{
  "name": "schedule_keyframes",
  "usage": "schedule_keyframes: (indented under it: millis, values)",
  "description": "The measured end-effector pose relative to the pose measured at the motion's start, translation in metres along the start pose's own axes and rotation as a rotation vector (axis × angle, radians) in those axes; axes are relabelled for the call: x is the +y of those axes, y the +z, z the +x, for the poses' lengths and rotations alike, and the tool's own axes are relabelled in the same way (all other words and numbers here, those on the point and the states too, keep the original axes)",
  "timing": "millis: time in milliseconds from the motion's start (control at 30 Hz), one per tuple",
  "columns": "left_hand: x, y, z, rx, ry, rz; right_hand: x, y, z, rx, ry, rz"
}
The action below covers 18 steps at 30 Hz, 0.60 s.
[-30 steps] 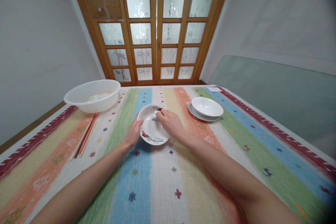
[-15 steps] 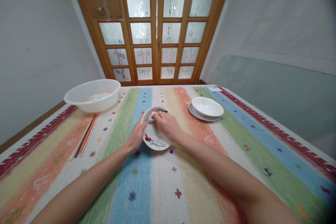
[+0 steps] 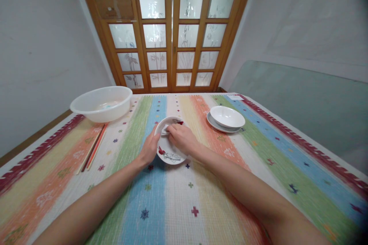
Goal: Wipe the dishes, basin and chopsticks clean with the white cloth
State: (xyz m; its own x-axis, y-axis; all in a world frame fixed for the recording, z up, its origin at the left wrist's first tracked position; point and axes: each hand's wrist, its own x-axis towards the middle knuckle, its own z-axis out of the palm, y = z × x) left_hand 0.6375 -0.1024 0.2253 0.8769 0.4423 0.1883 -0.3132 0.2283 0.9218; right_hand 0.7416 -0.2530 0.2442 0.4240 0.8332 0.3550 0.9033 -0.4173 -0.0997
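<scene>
In the head view, a white bowl (image 3: pixel 171 151) with red flower and black scroll patterns is tilted above the striped tablecloth near the middle. My left hand (image 3: pixel 149 148) grips its left rim, thumb over the edge and fingers behind. Inside the bowl, my right hand (image 3: pixel 182 138) is closed with its fingertips pressing a small white wipe (image 3: pixel 165 130) against the upper left wall. Whether the wipe is paper or cloth is hard to tell. My right hand and wrist cover the bowl's right part.
A translucent white basin (image 3: pixel 101 116) stands at the far left. Several chopsticks (image 3: pixel 92 148), some red, lie in front of it. To the right, a white bowl (image 3: pixel 227 116) rests on a grey-rimmed plate (image 3: pixel 218 126). Wooden glazed doors (image 3: pixel 172 34) stand behind the table.
My right fingertips and the wipe have shifted slightly down and left inside the bowl. My left hand keeps the same grip, and the bowl stays nearly where it was.
</scene>
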Motion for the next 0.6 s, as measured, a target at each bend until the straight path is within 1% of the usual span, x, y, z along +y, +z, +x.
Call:
schedule_keyframes:
  millis: [67,133,200,233,300,367,433,467,533,600]
  values:
    - [0.0,0.0,-0.001,-0.023,0.065,0.076,-0.002,0.001,-0.001,-0.039,-0.092,0.12]
    - [-0.001,-0.002,0.001,-0.01,0.117,0.12,-0.003,0.003,-0.001,-0.101,-0.13,0.178]
    - [-0.002,-0.005,0.003,0.026,0.12,0.114,-0.003,0.004,-0.001,-0.135,-0.079,0.132]
    - [-0.003,-0.006,0.003,0.038,0.115,0.11,-0.002,0.004,-0.001,-0.126,-0.034,0.082]
    - [-0.003,-0.006,0.003,0.036,0.103,0.105,0.001,0.001,-0.001,-0.05,0.064,-0.021]
    - [-0.004,-0.004,0.001,-0.002,0.097,0.107,0.005,-0.001,-0.001,0.081,0.156,-0.075]
    - [-0.004,-0.001,-0.002,-0.058,0.099,0.121,0.008,-0.003,-0.002,0.209,0.221,-0.046]
    - [-0.004,0.0,-0.003,-0.088,0.1,0.132,0.008,-0.002,-0.002,0.253,0.225,-0.002]
    - [-0.007,-0.001,-0.004,-0.131,0.106,0.145,0.005,0.0,-0.003,0.304,0.153,0.138]
    - [-0.013,-0.004,-0.004,-0.146,0.097,0.162,-0.001,0.003,-0.004,0.306,0.01,0.331]
